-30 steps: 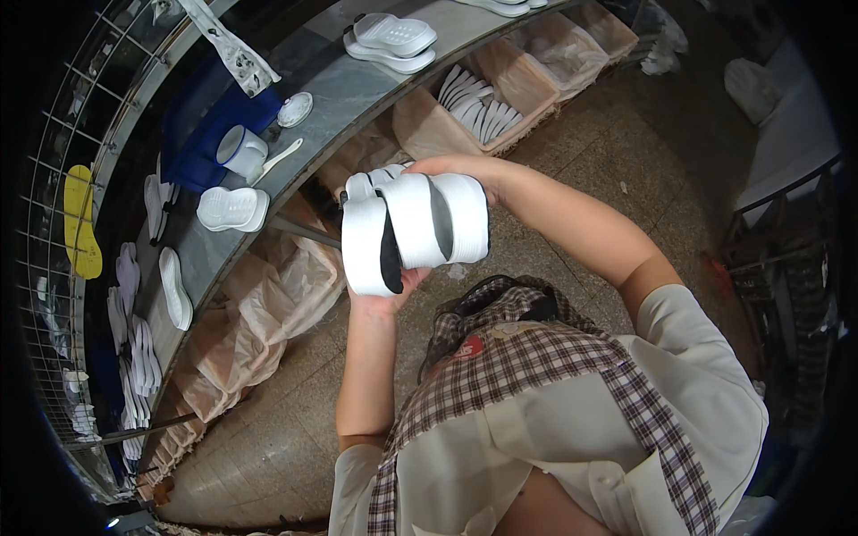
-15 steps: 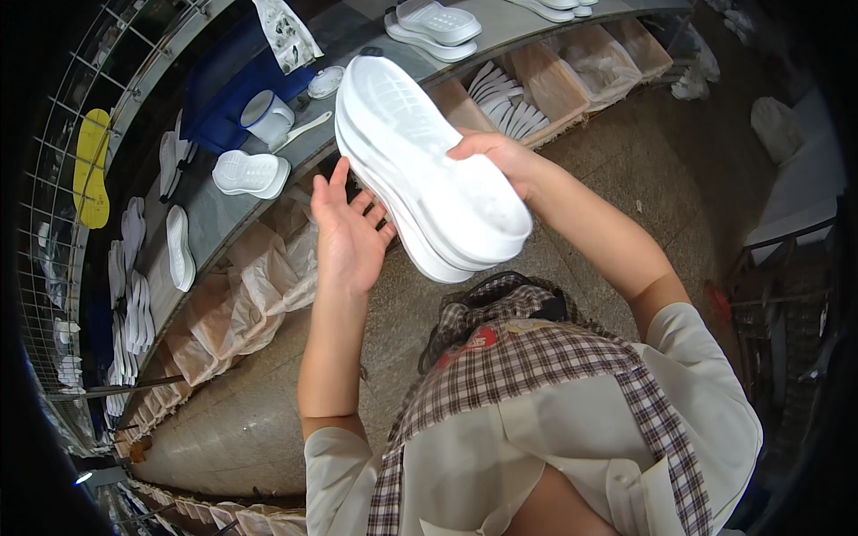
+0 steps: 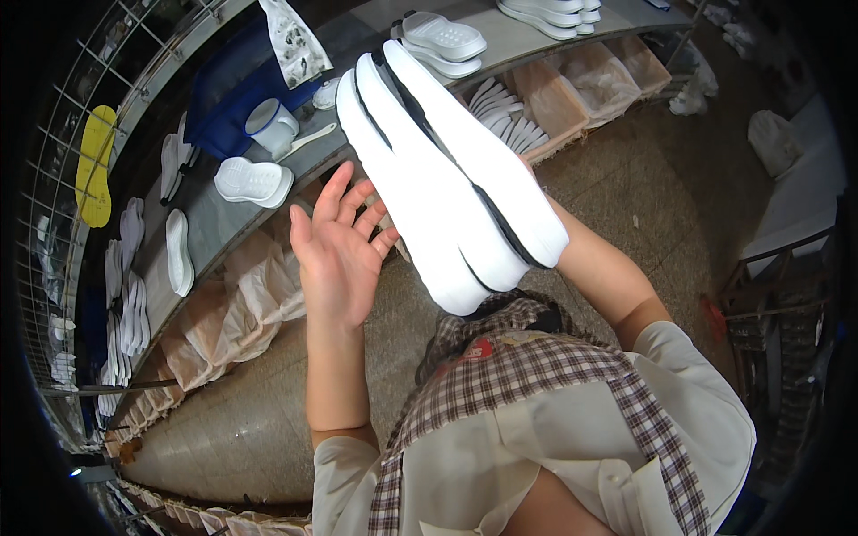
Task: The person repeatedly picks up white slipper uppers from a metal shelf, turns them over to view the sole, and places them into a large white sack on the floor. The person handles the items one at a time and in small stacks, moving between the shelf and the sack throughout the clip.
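Note:
A stack of white shoe soles [image 3: 420, 192] is held up in front of me on its edge, its smooth side walls facing the camera and dark gaps showing between the soles. My right forearm [image 3: 603, 263] reaches behind the stack; the fingers of that hand are mostly hidden by the soles, which rest in its grip. My left hand [image 3: 342, 250] is open, palm up with fingers spread, just left of the stack. Its fingertips are close to the lowest sole's side; whether they touch is hard to tell.
A curved grey bench [image 3: 201, 234] carries more white soles [image 3: 253, 181], a mug [image 3: 271, 128], a white-handled brush [image 3: 308, 141] and a blue bin [image 3: 219, 98]. Under it hang plastic-lined boxes [image 3: 550, 94], one with sole pieces. A yellow insole [image 3: 94, 170] hangs on the wire rack.
The stack has turned from showing the top sole's inside to showing its side walls, and the soles have fanned apart slightly. My left hand has moved off, lower and to the left.

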`<state>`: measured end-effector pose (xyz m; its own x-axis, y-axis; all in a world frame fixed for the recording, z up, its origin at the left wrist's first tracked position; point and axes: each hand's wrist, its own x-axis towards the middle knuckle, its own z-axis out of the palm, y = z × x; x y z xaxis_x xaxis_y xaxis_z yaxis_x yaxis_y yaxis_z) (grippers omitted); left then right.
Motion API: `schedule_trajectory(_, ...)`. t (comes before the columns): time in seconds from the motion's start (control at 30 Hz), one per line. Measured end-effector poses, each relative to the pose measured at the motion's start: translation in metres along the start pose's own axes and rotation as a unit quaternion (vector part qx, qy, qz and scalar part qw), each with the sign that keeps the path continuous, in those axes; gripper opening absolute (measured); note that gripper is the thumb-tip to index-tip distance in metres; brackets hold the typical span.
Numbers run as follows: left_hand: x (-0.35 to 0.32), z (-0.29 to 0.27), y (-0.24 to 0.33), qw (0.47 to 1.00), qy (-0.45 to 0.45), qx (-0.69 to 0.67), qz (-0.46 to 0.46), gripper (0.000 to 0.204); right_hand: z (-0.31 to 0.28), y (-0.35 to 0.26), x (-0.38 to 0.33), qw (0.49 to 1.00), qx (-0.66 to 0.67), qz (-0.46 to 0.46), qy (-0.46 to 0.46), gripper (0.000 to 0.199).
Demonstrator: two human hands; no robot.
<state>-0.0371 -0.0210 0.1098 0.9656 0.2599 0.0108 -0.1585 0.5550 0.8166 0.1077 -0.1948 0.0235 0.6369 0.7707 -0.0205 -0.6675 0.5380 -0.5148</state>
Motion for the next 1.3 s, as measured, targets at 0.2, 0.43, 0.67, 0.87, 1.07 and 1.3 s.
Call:
schedule_trajectory(0.2, -0.006, 0.004, -0.004, 1.000, -0.001, 0.011, 0.023, 0.071, -0.017, 0.009, 0.012, 0.998, 0.055, 0.010, -0.028, 0.031)
schedule_trajectory(0.43, -0.013, 0.005, -0.006, 0.999, 0.007, 0.022, 0.026, 0.070, -0.016, 0.006, 0.012, 0.992, 0.095, 0.064, -0.059, 0.037)
schedule_trajectory(0.67, -0.019, 0.002, -0.012, 0.998, -0.014, 0.035, 0.047, 0.070, -0.003, 0.000, 0.005, 0.961, 0.174, 0.106, -0.187, 0.047)
schedule_trajectory(0.87, -0.021, -0.001, -0.014, 0.996, -0.013, 0.063, 0.060, 0.071, 0.001, -0.002, 0.004, 0.949, 0.181, 0.111, -0.232, 0.068)
schedule_trajectory(1.07, -0.019, -0.003, -0.014, 0.996, 0.006, 0.064, 0.058, 0.070, 0.011, -0.002, 0.007, 0.979, 0.058, 0.049, -0.189, 0.065)
schedule_trajectory(1.3, -0.016, 0.003, -0.014, 0.996, 0.031, 0.061, 0.053, 0.065, 0.011, -0.003, 0.007, 0.979, 0.100, 0.073, -0.164, 0.071)
